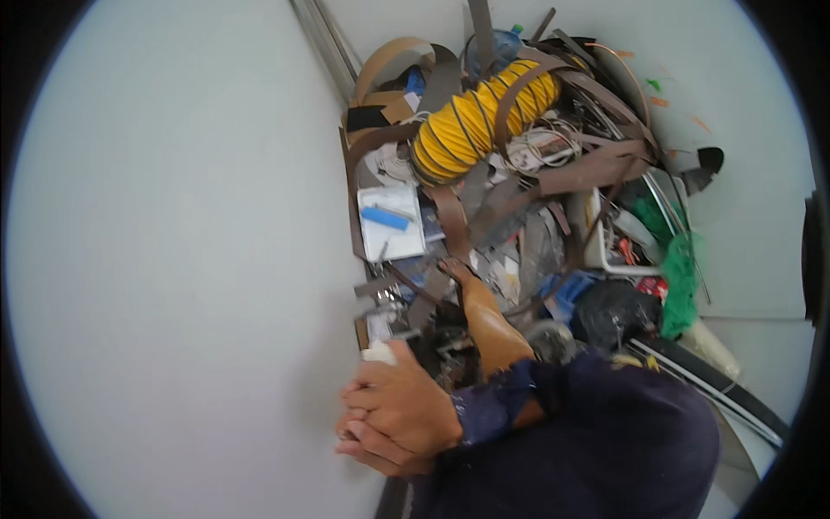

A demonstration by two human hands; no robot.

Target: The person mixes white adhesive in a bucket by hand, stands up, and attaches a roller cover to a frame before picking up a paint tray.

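Observation:
My right hand (406,411) is closed at the lower middle, beside the pale wall, with its fingers curled toward the left. A small white piece (379,353) shows at the upper edge of the fingers. What else they hold is hidden. More fingers seem bunched beneath; I cannot tell my left hand apart there. A dark blue sleeve (484,413) covers the right wrist. Farther down, a bare lower leg (493,324) stands among scattered scraps, below dark blue clothing (588,450).
A ribbed yellow duct hose (475,125) lies across brown strips and cables. Nearby are a white sheet (389,242) with a blue piece (385,218) on it, a white bin (635,270), green plastic (680,285) and a black bag (614,311). The pale wall (190,259) fills the left.

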